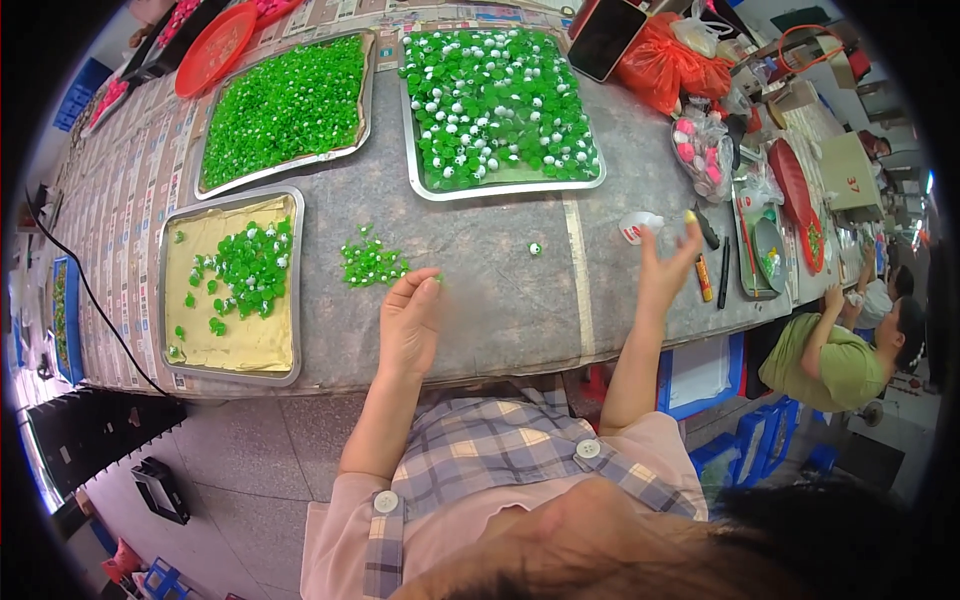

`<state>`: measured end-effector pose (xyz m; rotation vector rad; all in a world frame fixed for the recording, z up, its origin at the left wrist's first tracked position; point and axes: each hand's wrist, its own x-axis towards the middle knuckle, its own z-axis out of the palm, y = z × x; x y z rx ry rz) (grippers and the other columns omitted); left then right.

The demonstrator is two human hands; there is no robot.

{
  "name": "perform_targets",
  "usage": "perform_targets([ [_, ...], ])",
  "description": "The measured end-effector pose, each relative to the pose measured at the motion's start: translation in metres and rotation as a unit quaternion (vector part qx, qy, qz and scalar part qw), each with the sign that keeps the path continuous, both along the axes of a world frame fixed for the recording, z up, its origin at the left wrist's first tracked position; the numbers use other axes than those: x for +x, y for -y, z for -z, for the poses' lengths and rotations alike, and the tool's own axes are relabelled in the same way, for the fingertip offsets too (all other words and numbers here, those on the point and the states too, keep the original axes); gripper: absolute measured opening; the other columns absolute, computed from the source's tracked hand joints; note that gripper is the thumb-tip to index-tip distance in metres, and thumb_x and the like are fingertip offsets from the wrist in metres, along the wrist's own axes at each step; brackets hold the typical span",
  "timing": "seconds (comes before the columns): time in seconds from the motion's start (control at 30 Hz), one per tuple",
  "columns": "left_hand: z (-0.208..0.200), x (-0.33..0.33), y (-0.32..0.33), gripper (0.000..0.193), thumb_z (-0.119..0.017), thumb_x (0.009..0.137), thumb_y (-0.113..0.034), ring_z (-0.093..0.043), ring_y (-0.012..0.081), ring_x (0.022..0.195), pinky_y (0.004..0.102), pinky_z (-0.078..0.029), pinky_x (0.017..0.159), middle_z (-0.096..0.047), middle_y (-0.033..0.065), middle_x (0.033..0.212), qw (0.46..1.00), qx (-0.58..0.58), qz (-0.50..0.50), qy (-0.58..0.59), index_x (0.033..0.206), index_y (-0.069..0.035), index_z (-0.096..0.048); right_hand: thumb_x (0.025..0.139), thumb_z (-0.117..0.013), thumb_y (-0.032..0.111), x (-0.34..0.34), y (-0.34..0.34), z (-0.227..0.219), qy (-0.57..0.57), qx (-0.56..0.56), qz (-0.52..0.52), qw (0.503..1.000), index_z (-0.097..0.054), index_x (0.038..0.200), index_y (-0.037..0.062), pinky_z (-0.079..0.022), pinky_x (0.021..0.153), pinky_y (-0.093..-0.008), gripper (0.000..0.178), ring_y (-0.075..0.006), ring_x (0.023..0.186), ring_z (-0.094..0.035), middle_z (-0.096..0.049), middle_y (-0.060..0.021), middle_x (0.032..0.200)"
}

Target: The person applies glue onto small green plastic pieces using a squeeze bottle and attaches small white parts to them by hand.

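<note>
My left hand (408, 322) is raised over the near part of the table, thumb and fingers pinched together. A speck of green shows at its fingertips, a small green piece too tiny to make out fully. Just left of it lies a loose pile of small green pieces (368, 260) with white dots. My right hand (666, 270) is held up with thumb and fingers apart, a yellow cover on one fingertip. Beside its thumb is a small white bottle (640, 224) with a red mark. Between the hands, a single green-and-white ball piece (535, 249) sits on the grey cloth.
A yellow-lined metal tray (185, 290) with green-and-white pieces stands at left. Farther back are a tray of small green pieces (290, 105) and a tray of green-and-white ones (500, 110). An orange-labelled tube (703, 278) and black pens (723, 272) lie at right; a co-worker (830, 360) sits beyond.
</note>
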<state>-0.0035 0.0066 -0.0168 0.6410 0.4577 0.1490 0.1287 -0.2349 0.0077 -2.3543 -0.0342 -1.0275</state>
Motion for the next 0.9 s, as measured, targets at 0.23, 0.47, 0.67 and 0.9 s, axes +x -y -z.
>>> perform_targets([
  [0.23,0.003,-0.001,0.002,0.011,-0.052,0.076,-0.01,-0.051,0.0097,0.064,0.0225,-0.045,0.058,-0.053,0.002,0.072,1.0,-0.008,0.012,0.014,0.085,-0.005,-0.052,0.065,-0.059,0.005,-0.032,-0.056,-0.015,-0.245,0.045,-0.338,0.908,-0.049,0.087,0.0035,-0.04,0.056,-0.0273,0.024,-0.0171,0.065,-0.05,-0.051,-0.0085,0.082],
  [0.47,0.003,-0.005,0.003,0.011,-0.053,0.075,-0.009,-0.052,0.0106,0.066,0.0229,-0.045,0.059,-0.054,0.0034,0.074,0.999,-0.011,0.031,0.013,0.085,-0.004,-0.052,0.066,-0.056,0.001,-0.039,-0.072,0.009,-0.271,-0.031,-0.366,0.89,-0.045,0.092,0.0035,-0.041,0.057,-0.0278,0.028,-0.0179,0.063,-0.052,-0.052,-0.008,0.08],
  [0.67,-0.009,0.001,0.014,0.012,-0.054,0.074,-0.009,-0.053,0.0118,0.068,0.0234,-0.046,0.061,-0.055,0.0063,0.079,0.996,0.02,0.087,0.007,0.083,-0.003,-0.053,0.067,-0.055,0.0,-0.066,-0.089,-0.013,-0.328,0.188,-0.489,0.787,-0.042,0.097,0.0028,-0.043,0.063,-0.0243,0.033,-0.0145,0.07,-0.054,-0.053,-0.007,0.08],
  [0.9,-0.01,-0.001,0.013,0.011,-0.049,0.073,-0.001,-0.052,0.0135,0.065,0.0244,-0.044,0.059,-0.053,0.0064,0.076,0.996,0.029,0.087,0.007,0.084,-0.001,-0.051,0.068,-0.055,-0.001,-0.071,-0.097,-0.007,-0.393,0.342,-0.503,0.69,-0.043,0.097,0.002,-0.042,0.068,-0.024,0.031,-0.013,0.076,-0.052,-0.053,-0.0053,0.083],
])
